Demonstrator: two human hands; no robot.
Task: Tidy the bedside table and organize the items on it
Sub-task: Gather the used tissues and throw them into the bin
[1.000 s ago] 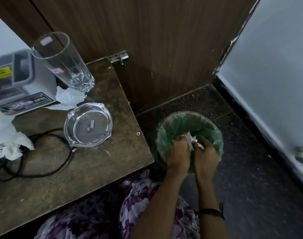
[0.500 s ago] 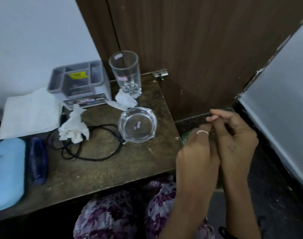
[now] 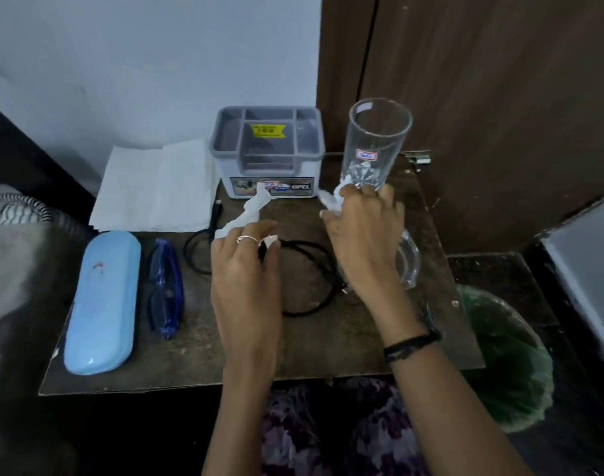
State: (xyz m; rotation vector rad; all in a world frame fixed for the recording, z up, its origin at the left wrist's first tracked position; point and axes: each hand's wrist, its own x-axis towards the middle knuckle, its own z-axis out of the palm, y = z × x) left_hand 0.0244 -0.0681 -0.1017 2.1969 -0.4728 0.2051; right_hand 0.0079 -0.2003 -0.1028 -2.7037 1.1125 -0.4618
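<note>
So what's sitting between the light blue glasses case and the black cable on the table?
In the head view, folded blue glasses lie between the glasses case and the black cable, on the table.

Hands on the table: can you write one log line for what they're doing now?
left hand: grips crumpled tissue | right hand: grips second tissue by glass | bin: beside table

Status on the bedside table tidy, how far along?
Early to midway. Done: nothing visibly finished on the table itself. In hand: left hand and right hand each grip a crumpled tissue. Left: bin them, coil the black cable, case the glasses, sort the tumbler, ashtray, napkins.
</note>
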